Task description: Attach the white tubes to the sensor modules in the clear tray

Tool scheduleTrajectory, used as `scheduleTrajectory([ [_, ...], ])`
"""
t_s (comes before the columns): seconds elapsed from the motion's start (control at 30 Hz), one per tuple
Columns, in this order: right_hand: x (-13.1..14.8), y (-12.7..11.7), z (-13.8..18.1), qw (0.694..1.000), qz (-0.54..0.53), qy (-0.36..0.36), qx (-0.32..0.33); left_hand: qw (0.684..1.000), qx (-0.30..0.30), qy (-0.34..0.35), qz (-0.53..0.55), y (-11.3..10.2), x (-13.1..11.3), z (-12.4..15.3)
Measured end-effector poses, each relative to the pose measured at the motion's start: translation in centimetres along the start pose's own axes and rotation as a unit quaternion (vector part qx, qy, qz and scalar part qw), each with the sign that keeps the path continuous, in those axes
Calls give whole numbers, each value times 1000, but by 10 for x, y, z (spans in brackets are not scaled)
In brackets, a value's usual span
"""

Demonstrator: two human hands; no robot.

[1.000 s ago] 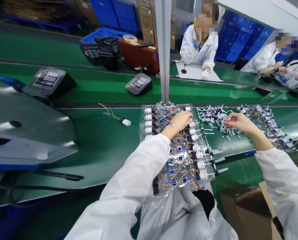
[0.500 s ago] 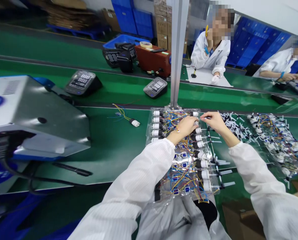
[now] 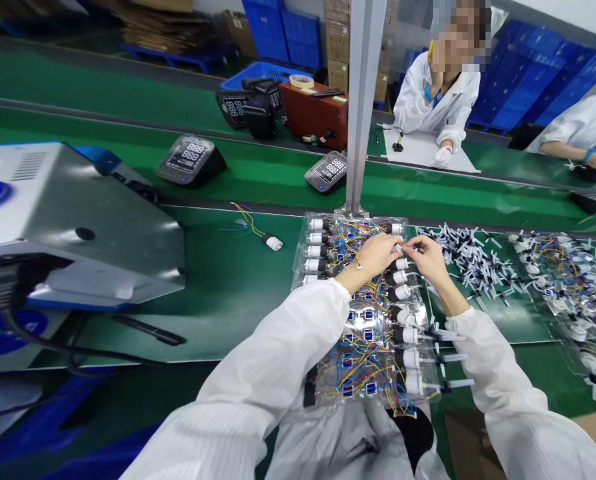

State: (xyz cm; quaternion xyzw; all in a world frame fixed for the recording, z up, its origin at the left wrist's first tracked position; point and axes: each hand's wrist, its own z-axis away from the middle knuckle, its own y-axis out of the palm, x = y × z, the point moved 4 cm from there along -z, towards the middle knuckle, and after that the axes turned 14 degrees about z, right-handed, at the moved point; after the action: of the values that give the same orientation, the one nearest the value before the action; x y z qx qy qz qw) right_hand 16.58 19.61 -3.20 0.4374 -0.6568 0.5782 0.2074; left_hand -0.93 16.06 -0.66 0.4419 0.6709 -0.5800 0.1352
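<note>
A clear plastic tray (image 3: 303, 270) lies on the green bench in front of me, holding rows of small black-and-white pump motors (image 3: 404, 337) with coloured wires. My left hand (image 3: 375, 257) rests on the tray's upper right part, fingers curled round one motor there. My right hand (image 3: 428, 257) meets it from the right, fingertips pinched on a small white tube fitting at that motor's nozzle. Motors lower in the right column carry black-and-white fittings that stick out over the tray edge.
A heap of loose black-and-white fittings (image 3: 471, 257) lies right of the tray, and further right a pile of wired motors (image 3: 568, 280). A grey machine (image 3: 68, 227) fills the left. One loose wired motor (image 3: 274, 243) lies on the bench. Blood-pressure monitors (image 3: 191, 159) ride the conveyor; two people sit beyond.
My right hand left the heap of fittings and moved left to meet my left hand at the tray. My view has shifted left and slightly down.
</note>
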Motion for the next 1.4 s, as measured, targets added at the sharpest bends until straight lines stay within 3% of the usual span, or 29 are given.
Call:
scheduleTrajectory([
  [0.2,-6,7,5,996,-75,46,-21,1000,-20,-19,7,2,2,1],
  [0.53,8,-3,5,999,47,-24,7,1000,-9,16,14,6,4,-1],
  [0.7,6,-9,6,1000,-4,0,6,1000,-14,8,27,6,6,-2],
  [0.9,6,-4,5,999,13,-4,33,999,-25,3,39,6,6,-1],
  [1.4,12,-8,8,1000,21,-10,-8,999,-28,8,45,6,7,-4],
])
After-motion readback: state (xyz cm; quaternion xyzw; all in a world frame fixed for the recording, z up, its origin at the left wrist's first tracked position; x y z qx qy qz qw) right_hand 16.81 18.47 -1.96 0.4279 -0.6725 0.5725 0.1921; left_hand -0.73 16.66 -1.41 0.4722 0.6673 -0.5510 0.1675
